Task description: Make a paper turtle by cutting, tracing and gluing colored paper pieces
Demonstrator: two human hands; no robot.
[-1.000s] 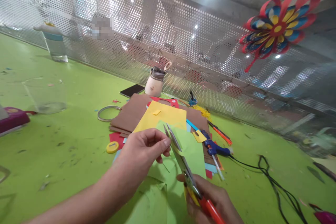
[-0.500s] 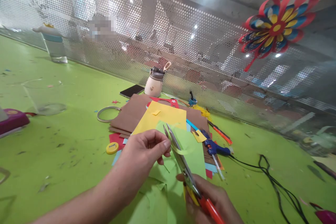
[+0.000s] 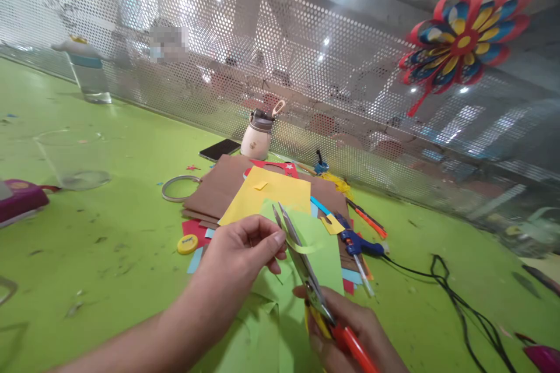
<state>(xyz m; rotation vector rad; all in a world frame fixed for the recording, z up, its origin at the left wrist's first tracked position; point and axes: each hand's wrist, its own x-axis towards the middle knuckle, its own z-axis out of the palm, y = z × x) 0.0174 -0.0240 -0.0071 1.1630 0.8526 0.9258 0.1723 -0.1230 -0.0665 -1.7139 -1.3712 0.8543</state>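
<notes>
The left hand (image 3: 238, 253) is closed in a pinch, thumb and forefinger gripping the edge of the green paper (image 3: 328, 268) just left of the scissors (image 3: 301, 262). The right hand (image 3: 359, 332), below the blades, is wrapped round the scissors' red handles. The blades stand slightly parted, their long axis running up and away from the right hand through the paper; a thin cut strip (image 3: 306, 248) curls off just right of them. A yellow sheet (image 3: 266, 195) lies on the surface beyond the scissors' tips

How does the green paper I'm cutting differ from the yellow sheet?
The green paper is held by the left hand with the scissors in it; the yellow sheet lies flat on brown card. A strip curls off the green paper; the yellow sheet's visible edges are straight.
</notes>
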